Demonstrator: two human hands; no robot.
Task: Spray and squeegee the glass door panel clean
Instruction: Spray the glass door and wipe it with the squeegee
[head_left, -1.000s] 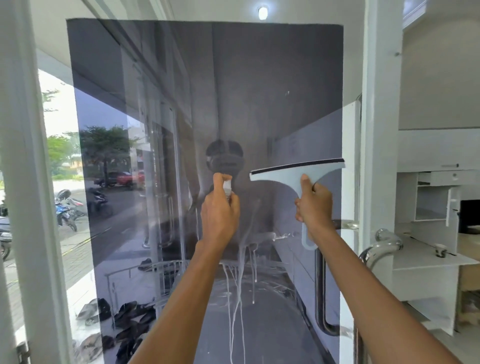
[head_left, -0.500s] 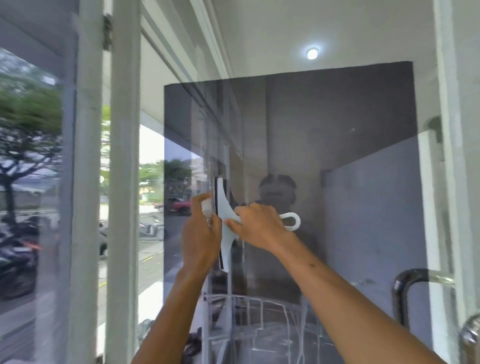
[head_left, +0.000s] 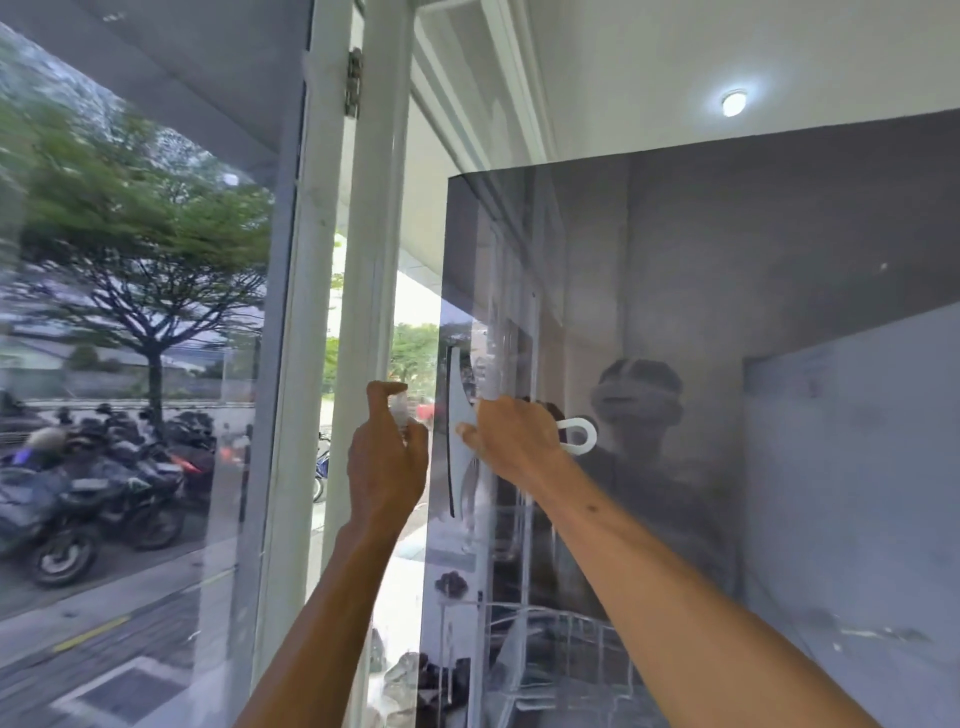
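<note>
Glass door panel (head_left: 727, 364), dark-tinted, fills the right half of the view, with streaks low down. White squeegee (head_left: 460, 431) is at the panel's left edge, its black blade vertical against the glass. Right hand (head_left: 511, 439) is clenched round its handle, and the looped end sticks out to the right. Left hand (head_left: 387, 462) just beside it grips a small clear spray bottle (head_left: 400, 408), index finger hooked over the top; the bottle is too blurred to read. White door frame (head_left: 363, 260) with hinge (head_left: 354, 83) on the left. Parked motorbikes (head_left: 104, 483) and a tree (head_left: 145, 249) outside. Ceiling light (head_left: 733, 103) lit.
</note>
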